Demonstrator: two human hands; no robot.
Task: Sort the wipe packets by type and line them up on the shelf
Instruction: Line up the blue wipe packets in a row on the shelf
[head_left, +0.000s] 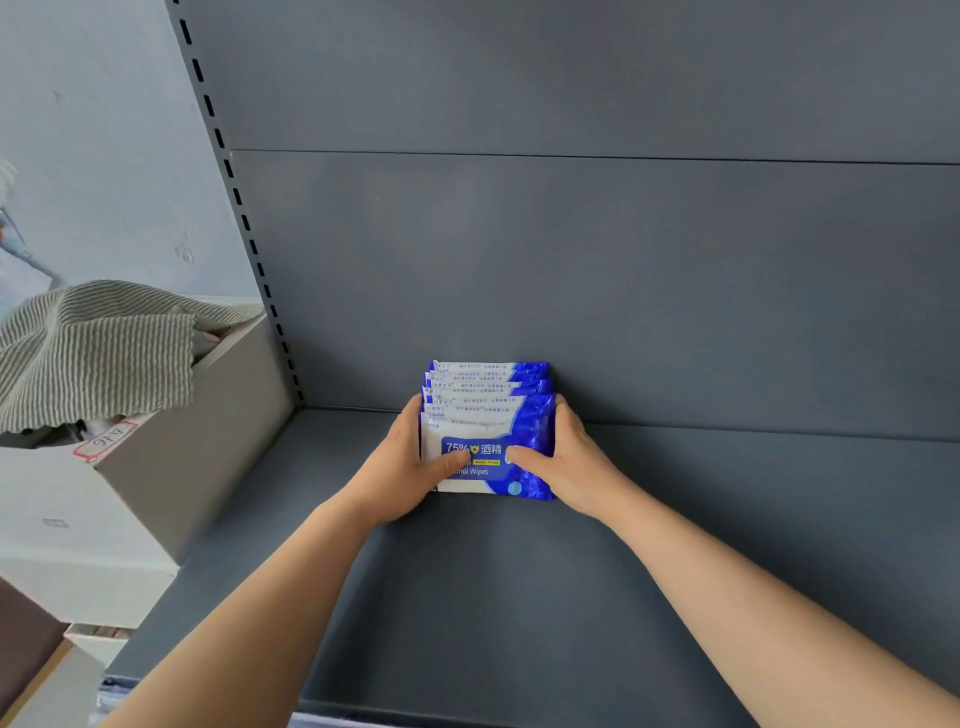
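Box (208, 447) with striped cloth (104, 353) beside shelf (467, 597)

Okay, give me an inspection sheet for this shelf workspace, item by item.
Surface: dark grey shelf with a grey back panel.
Job's things: packets, blue and white, same print, standing in one row that runs front to back, the rearmost by the back panel.
Clutter: nothing seen on the shelf.
Grippers: left hand holds the row's left side, thumb on the front packet; right hand does the same on the right side.
Cables: nothing seen.
Surroundings: box left of the shelf, striped cloth draped over it; slotted upright at the shelf's left rear corner.
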